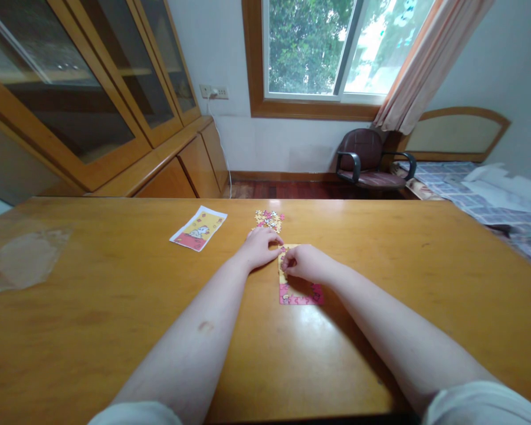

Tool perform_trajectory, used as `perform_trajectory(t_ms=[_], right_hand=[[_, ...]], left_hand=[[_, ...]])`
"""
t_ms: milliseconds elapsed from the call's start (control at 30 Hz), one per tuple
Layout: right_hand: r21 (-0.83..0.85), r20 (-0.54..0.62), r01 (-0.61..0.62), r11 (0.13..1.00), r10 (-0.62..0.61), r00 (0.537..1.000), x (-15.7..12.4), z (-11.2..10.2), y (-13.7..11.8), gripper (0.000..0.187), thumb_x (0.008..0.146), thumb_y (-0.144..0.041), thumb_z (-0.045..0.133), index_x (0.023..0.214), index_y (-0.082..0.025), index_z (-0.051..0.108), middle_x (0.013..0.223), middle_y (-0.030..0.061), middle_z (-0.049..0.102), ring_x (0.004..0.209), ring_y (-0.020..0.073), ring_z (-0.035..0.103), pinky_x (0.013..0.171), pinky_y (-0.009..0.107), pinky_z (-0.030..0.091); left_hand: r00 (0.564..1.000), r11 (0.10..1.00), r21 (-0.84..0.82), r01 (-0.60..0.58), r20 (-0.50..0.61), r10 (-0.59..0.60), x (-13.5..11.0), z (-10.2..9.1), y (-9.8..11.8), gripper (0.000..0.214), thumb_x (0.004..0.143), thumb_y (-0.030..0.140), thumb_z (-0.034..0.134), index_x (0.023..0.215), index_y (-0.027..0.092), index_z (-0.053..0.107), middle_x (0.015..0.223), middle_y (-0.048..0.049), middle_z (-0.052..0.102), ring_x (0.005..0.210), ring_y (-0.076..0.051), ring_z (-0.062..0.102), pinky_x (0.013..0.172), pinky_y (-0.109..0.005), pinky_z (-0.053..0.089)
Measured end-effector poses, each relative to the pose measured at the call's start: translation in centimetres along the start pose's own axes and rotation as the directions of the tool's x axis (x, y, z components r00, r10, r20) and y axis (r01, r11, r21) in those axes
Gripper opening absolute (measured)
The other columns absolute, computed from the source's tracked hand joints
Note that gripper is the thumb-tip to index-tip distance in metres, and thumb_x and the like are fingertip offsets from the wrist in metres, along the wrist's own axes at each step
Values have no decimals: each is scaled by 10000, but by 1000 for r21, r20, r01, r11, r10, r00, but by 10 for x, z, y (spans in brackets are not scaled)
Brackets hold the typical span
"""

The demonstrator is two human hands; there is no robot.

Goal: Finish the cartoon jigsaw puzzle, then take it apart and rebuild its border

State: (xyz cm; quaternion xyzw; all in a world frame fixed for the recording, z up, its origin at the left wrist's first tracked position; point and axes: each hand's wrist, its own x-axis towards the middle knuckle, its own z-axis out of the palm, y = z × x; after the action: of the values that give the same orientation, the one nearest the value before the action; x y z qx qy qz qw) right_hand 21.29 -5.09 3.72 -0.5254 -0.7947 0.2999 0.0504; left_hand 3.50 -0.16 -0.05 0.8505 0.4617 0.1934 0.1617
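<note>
A partly assembled jigsaw puzzle [301, 297] lies on the table, with a pink lower border and yellow sides. Over its upper left part is my right hand [307, 262], fingertips pinched together at a small puzzle piece, mostly hidden by the fingers. My left hand [262, 247] rests just left of the puzzle, fingers apart and curved, the thumb side close to its upper left corner. Loose puzzle pieces [271, 220] in yellow, pink and white are heaped just beyond my left hand, which hides some of them.
A printed picture card [199, 229] with a white animal on yellow and pink lies left of the pieces. A clear plastic bag [24, 260] is on the left of the wooden table [115, 330]. Beyond the table stand a glass-door cabinet [141, 141], an armchair [366, 156] and a bed [460, 189].
</note>
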Motion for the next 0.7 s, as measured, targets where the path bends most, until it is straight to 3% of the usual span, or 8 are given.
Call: perform_trajectory(t_ms=[433, 700], right_hand=[[-101, -39, 38, 994, -42, 998, 3, 7, 2, 155, 728, -124, 598, 789, -214, 708, 806, 2, 734, 733, 144, 644, 653, 204, 418], [-138, -24, 38, 990, -41, 999, 1, 6, 0, 98, 716, -214, 648, 797, -221, 702, 797, 10, 726, 739, 162, 640, 625, 219, 406]], left_hand=[[1000, 1000, 1, -1, 8, 1, 0, -1, 1, 165, 791, 345, 637, 888, 247, 728, 1000, -36, 682, 1029, -229, 569, 965, -384, 416], [1000, 1000, -7, -1, 3, 1, 0, 0, 0, 176, 787, 351, 636, 892, 245, 730, 1007, -37, 679, 1035, -233, 564, 972, -396, 418]])
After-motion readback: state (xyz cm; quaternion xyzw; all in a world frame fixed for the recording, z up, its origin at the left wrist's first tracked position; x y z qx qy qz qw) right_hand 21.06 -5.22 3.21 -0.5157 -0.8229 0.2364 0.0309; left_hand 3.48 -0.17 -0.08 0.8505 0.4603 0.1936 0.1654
